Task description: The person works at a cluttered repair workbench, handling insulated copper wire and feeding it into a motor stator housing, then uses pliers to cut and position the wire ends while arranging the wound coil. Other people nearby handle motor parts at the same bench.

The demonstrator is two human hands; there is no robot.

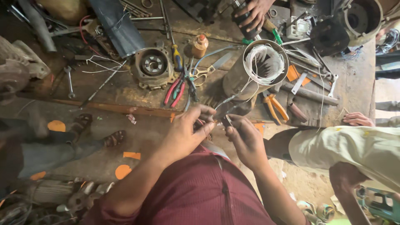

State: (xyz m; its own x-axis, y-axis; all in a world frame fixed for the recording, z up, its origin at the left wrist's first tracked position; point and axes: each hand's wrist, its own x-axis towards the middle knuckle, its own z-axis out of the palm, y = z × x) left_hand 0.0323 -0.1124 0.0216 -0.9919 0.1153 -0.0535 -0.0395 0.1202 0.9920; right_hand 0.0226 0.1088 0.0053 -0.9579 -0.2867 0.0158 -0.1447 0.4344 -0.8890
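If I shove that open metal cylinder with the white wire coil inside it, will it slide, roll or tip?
The motor housing looks thick-walled metal, so probably heavy; it would likely resist a light push. It seems tilted on clutter, beside the orange-handled pliers, so it might rock or roll. The white winding leads look floppy and could snag.

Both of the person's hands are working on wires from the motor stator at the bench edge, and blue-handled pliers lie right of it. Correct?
Not quite. In the head view the pliers right of the stator have orange handles. Otherwise right: the left hand and right hand pinch its wires.
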